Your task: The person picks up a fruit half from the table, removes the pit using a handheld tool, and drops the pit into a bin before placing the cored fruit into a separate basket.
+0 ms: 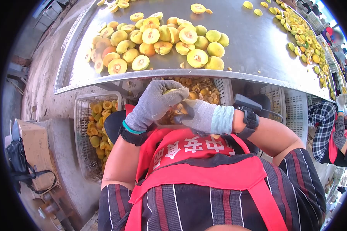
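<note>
My left hand (156, 102), in a grey knit glove, is closed around a yellow-green piece of fruit, likely a peach half (169, 91); only a sliver of it shows between the fingers. Close against it, my right hand (204, 115), in a grey glove with a dark palm, has its fingers curled. Whatever it grips is hidden, though something brownish-orange shows by its fingertips. Beyond both hands, a pile of yellow peaches (150, 36), whole and halved, lies on the metal table (250, 50). Several cut faces still show their pits.
At left below the table stands a white crate (81, 127) of pitted peach halves (100, 131). Another crate (224, 90) under the table edge holds brown pits and scraps (202, 90). More halves (304, 38) line the table's right side. A co-worker (335, 131) sits at right.
</note>
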A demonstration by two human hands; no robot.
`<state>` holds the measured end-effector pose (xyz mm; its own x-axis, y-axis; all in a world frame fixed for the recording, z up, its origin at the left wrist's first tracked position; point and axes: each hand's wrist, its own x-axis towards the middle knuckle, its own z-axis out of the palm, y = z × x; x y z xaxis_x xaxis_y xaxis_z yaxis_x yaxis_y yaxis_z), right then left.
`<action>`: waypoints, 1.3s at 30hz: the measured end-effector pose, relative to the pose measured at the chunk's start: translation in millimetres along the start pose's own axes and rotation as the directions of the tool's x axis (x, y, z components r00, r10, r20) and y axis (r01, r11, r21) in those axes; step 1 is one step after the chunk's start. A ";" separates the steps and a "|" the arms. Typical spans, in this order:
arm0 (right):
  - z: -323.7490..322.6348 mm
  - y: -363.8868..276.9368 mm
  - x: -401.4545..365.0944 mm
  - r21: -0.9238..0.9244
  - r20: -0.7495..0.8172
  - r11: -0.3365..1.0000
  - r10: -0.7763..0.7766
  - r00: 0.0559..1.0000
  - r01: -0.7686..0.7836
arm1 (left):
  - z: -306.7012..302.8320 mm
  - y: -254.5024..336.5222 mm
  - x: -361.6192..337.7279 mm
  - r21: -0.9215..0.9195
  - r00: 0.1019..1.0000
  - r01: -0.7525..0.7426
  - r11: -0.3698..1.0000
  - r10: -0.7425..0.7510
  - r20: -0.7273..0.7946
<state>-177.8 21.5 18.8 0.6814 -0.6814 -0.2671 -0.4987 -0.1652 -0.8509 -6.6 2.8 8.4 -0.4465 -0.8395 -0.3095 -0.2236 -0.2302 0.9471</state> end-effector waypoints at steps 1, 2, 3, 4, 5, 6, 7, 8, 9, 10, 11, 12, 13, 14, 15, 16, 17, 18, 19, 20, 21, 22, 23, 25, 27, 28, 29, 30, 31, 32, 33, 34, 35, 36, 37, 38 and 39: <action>-7.6 -14.3 -2.0 0.256 0.200 0.913 0.272 0.941 -0.318 | 1.2 -5.6 3.5 0.001 1.000 -0.002 1.000 0.002 0.001; -8.9 -11.5 -3.2 0.256 0.200 0.913 0.273 0.941 -0.319 | 3.6 -13.4 7.0 -0.114 0.993 -0.117 0.987 0.113 -0.039; -11.2 -5.3 -6.4 0.510 0.316 0.764 0.259 0.913 -0.394 | 5.9 -17.3 9.1 -0.225 0.972 -0.233 0.946 0.217 -0.095; -12.8 2.1 -9.3 0.703 0.422 0.539 0.209 0.882 -0.464 | 7.2 -16.8 9.8 -0.227 0.972 -0.233 0.946 0.216 -0.098; -12.6 13.1 -10.6 0.600 0.310 0.764 0.051 0.949 -0.237 | 8.0 -15.0 10.7 -0.294 0.968 -0.248 0.923 0.227 -0.102; -7.7 23.5 -9.1 0.596 0.314 0.767 0.049 0.948 -0.238 | 8.3 -12.4 11.5 -0.358 0.964 -0.265 0.896 0.241 -0.109; -0.6 32.1 -8.6 0.513 0.130 0.858 -0.098 0.987 0.017 | 8.6 -8.4 10.7 -0.376 0.976 -0.218 0.900 0.204 -0.076; 3.9 36.9 -8.8 0.373 -0.035 0.890 -0.270 0.962 0.263 | 9.5 -9.8 11.8 -0.376 0.975 -0.222 0.900 0.206 -0.081; 2.5 28.5 -11.3 0.476 -0.088 0.845 -0.231 0.969 0.244 | 10.9 -13.3 13.8 -0.432 0.968 -0.249 0.867 0.237 -0.083; 0.7 22.9 -13.5 0.477 -0.088 0.845 -0.230 0.969 0.244 | 13.1 -16.1 15.3 -0.488 0.960 -0.272 0.829 0.266 -0.085; -1.5 18.4 -15.4 0.672 0.028 0.741 -0.009 1.000 -0.012 | 15.8 -17.0 15.7 -0.489 0.960 -0.272 0.829 0.266 -0.083; -2.7 16.9 -16.2 0.797 0.188 0.546 0.181 0.965 -0.257 | 18.5 -18.0 15.6 -0.538 0.958 -0.276 0.796 0.270 -0.093; -1.9 18.7 -16.4 0.797 0.187 0.547 0.182 0.965 -0.258 | 20.9 -19.5 15.4 -0.586 0.957 -0.280 0.760 0.271 -0.106; -0.3 21.9 -16.9 0.807 0.174 0.540 0.170 0.970 -0.239 | 23.1 -21.8 15.7 -0.588 0.957 -0.279 0.759 0.270 -0.106; 0.1 21.6 -16.7 0.817 0.162 0.533 0.156 0.974 -0.221 | 25.2 -24.0 16.1 -0.631 0.958 -0.272 0.726 0.263 -0.111; -1.3 19.2 -17.8 0.816 0.165 0.533 0.158 0.974 -0.224 | 27.1 -25.1 16.4 -0.673 0.960 -0.266 0.691 0.257 -0.115; -4.4 14.3 -19.4 0.878 0.228 0.402 0.124 0.966 -0.259 | 28.2 -24.3 16.5 -0.674 0.960 -0.266 0.690 0.256 -0.117; -5.8 11.1 -20.2 0.919 0.285 0.261 0.082 0.955 -0.297 | 29.3 -22.7 16.1 -0.658 0.957 -0.288 0.696 0.243 -0.161; -3.9 10.9 -18.8 0.918 0.288 0.260 0.082 0.954 -0.299 | 30.5 -21.9 15.7 -0.640 0.951 -0.308 0.704 0.229 -0.206; -1.3 10.4 -16.6 0.938 0.281 0.193 0.057 0.958 -0.287 | 33.4 -21.1 16.5 -0.641 0.951 -0.308 0.703 0.227 -0.208; 0.4 10.1 -14.7 0.954 0.272 0.126 0.031 0.962 -0.273 | 36.4 -19.8 17.9 -0.624 0.925 -0.377 0.685 0.238 -0.297; 1.0 10.7 -13.8 0.953 0.274 0.126 0.028 0.961 -0.276 | 37.5 -19.0 18.3 -0.599 0.889 -0.445 0.666 0.247 -0.385; 1.4 11.4 -12.9 0.955 0.281 0.096 0.003 0.960 -0.280 | 36.7 -19.3 17.4 -0.538 0.860 -0.503 0.676 0.330 -0.389; 2.2 11.2 -13.4 0.957 0.286 0.062 -0.021 0.958 -0.284 | 37.7 -23.1 19.7 -0.486 0.865 -0.473 0.734 0.281 -0.416; 1.7 9.4 -16.8 0.967 0.204 0.170 -0.065 0.977 -0.191 | 41.6 -21.2 21.9 -0.439 0.866 -0.434 0.787 0.231 -0.443; 1.0 10.2 -17.2 0.966 0.206 0.170 -0.064 0.977 -0.193 | 43.0 -15.0 22.1 -0.661 0.855 -0.462 0.592 0.099 -0.509; 0.3 11.3 -17.5 0.972 0.167 0.181 -0.074 0.983 -0.151 | 43.7 -11.4 22.0 -0.807 0.848 -0.485 0.338 -0.046 -0.529; -1.4 12.7 -17.6 0.976 0.124 0.190 -0.087 0.988 -0.106 | 37.2 -12.2 19.1 -0.806 0.849 -0.483 0.342 -0.045 -0.527; -5.0 21.3 -18.9 0.968 0.123 0.225 -0.056 0.991 -0.107 | 22.8 -16.0 10.8 -0.794 0.878 -0.465 0.392 0.092 -0.469; -10.0 25.4 -20.0 0.969 0.122 0.221 -0.059 0.991 -0.106 | 6.3 -20.9 1.3 -0.774 0.891 -0.454 0.441 0.223 -0.396; -14.5 28.1 -20.7 0.889 0.147 0.431 0.050 0.988 -0.154 | -12.6 -28.4 -9.7 -0.728 0.879 -0.473 0.496 0.203 -0.432; -18.4 31.7 -22.1 0.763 0.142 0.610 0.161 0.977 -0.212 | -33.1 -36.2 -23.2 -0.679 0.865 -0.485 0.551 0.187 -0.466; -20.7 39.7 -24.0 0.692 0.151 0.682 0.185 0.971 -0.237 | -49.8 -36.0 -43.3 -0.499 0.806 -0.515 0.697 0.196 -0.559; -22.7 45.0 -27.4 0.699 0.145 0.677 0.181 0.973 -0.231 | -65.7 -33.2 -66.9 -0.293 0.735 -0.507 0.811 0.229 -0.638; -24.2 49.1 -31.1 0.706 0.185 0.639 0.246 0.951 -0.303 | -85.8 -36.0 -93.1 -0.028 0.694 -0.318 0.948 0.212 -0.688; -24.7 53.8 -34.8 0.710 0.228 0.597 0.308 0.924 -0.374 | -102.5 -37.1 -111.1 0.226 0.641 -0.073 0.971 0.219 -0.735; -21.7 63.4 -37.0 0.630 0.206 0.675 0.332 0.921 -0.384 | -111.7 -34.8 -115.8 0.232 0.641 -0.068 0.970 0.221 -0.735</action>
<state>-246.2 20.8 -15.5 0.5721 -0.5356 -0.6212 -0.2609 0.5992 -0.7569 149.6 53.1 20.8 0.3012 -0.9508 0.0731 -0.3874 -0.0520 0.9205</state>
